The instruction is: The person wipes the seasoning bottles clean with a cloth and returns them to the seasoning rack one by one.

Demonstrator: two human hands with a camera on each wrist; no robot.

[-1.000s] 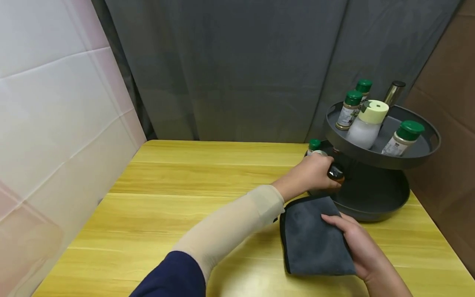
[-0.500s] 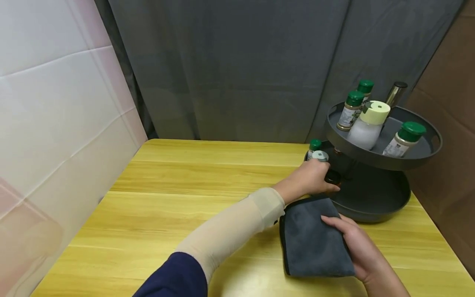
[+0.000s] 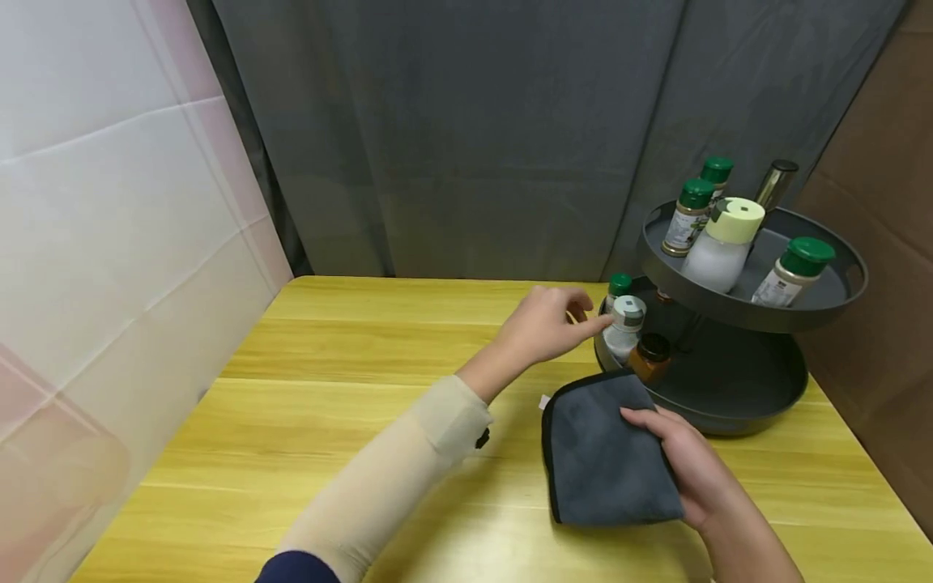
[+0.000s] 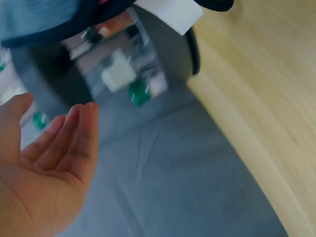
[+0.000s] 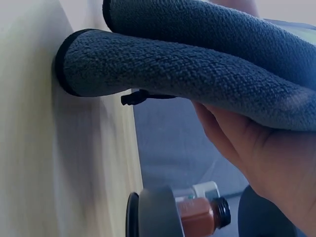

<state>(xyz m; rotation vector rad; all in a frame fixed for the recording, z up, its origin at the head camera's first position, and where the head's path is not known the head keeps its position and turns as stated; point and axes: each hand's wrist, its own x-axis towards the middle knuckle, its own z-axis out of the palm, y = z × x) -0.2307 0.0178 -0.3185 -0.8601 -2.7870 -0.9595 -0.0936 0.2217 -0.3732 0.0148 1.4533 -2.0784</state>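
Observation:
My left hand is just left of the rack's lower tray, its fingers loosely bent with nothing in them. In the left wrist view the same hand shows its palm and spread thumb. A small amber jar with a black lid stands at the left of the lower tray, beside a white-capped shaker. My right hand grips a folded grey cloth with black edging, thumb on top and fingers beneath. In the right wrist view the cloth shows its folded layers.
The rack's upper tray carries green-capped spice bottles, a yellow-capped shaker and a tall dark-topped bottle. Another green-capped bottle is on the lower tray. A grey curtain hangs behind the wooden table.
My left hand has let go of the black-lidded amber jar on the lower tray and moved away to the left. The right hand and cloth have shifted slightly left.

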